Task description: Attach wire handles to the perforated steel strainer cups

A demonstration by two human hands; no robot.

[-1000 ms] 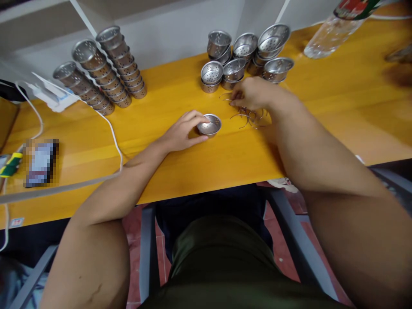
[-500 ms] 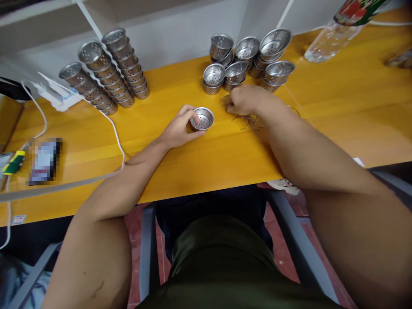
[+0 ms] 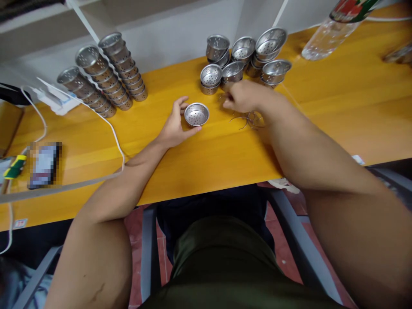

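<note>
My left hand (image 3: 174, 124) cups a small perforated metal strainer cup (image 3: 196, 114) that stands upright on the yellow wooden table (image 3: 209, 150), thumb and fingers round its side. My right hand (image 3: 243, 96) is closed in a pinch over a loose heap of thin wire handles (image 3: 249, 120) just right of the cup; whether a wire is between the fingertips is hidden. Behind my right hand lies a cluster of several more strainer cups (image 3: 246, 53).
Three leaning stacks of strainer cups (image 3: 106, 75) stand at the back left. A white power strip (image 3: 53, 96) with a white cable (image 3: 114, 133), a blurred phone (image 3: 43, 165) and a clear plastic bottle (image 3: 325, 36) also lie on the table. A white wall lies behind.
My left hand has turned the cup upright and slid it a little left and farther back. My right hand stayed pinching at the wire heap, shifting slightly.
</note>
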